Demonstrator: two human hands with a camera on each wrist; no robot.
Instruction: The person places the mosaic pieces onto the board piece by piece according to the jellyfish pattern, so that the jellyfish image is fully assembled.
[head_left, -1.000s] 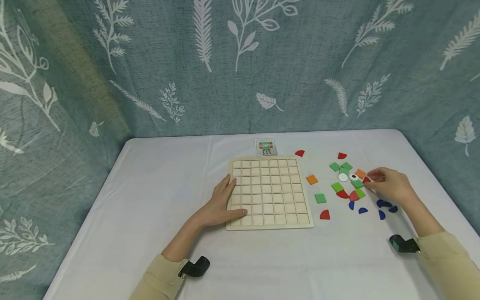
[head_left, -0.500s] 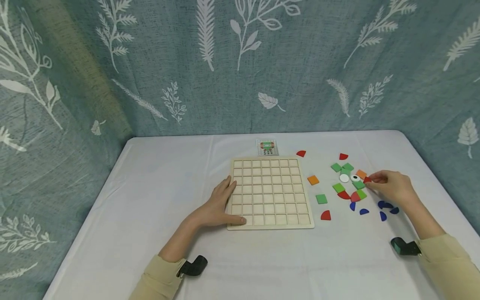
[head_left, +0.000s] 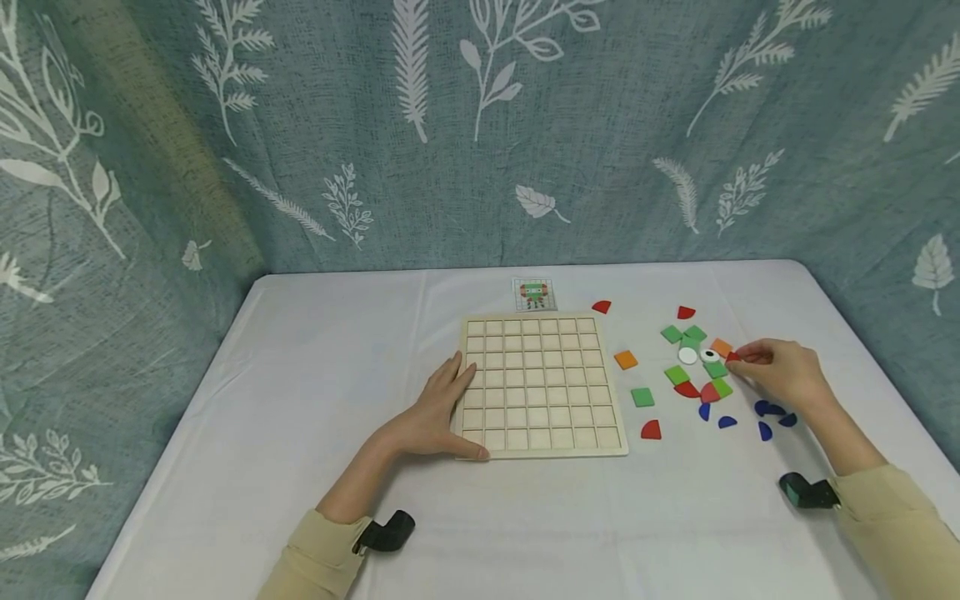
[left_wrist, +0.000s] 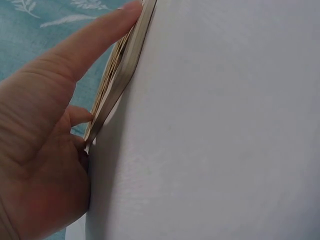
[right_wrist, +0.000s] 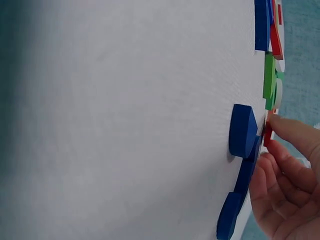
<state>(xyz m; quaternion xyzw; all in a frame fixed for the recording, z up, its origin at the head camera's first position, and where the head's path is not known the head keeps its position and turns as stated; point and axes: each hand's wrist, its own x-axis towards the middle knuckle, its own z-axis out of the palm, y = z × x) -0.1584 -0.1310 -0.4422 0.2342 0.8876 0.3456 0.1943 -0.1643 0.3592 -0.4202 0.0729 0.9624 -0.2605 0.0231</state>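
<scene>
A pale wooden grid board [head_left: 543,387] lies on the white table. My left hand [head_left: 431,421] rests along its left side, fingers spread, the thumb straight at the front left corner. In the left wrist view that thumb [left_wrist: 85,45] touches the board's edge [left_wrist: 127,62]. My right hand [head_left: 783,371] is at the right-hand group of pieces, pinching a red quarter-circle piece [head_left: 733,357] between thumb and index finger. The right wrist view shows the red piece [right_wrist: 268,134] at the fingertips, the other fingers curled. An orange square [head_left: 722,347] and a green square [head_left: 716,369] lie beside it.
A small pattern card [head_left: 534,294] lies behind the board. Green squares, white discs [head_left: 687,356] and red pieces [head_left: 651,429] are scattered to its right. Several blue half-round pieces [head_left: 765,431] lie in front of my right hand. A leaf-patterned curtain [head_left: 480,167] hangs behind the table.
My left thumb has slid down from the board's face to its front left corner. My right hand stays at the red piece. The other pieces lie unchanged.
</scene>
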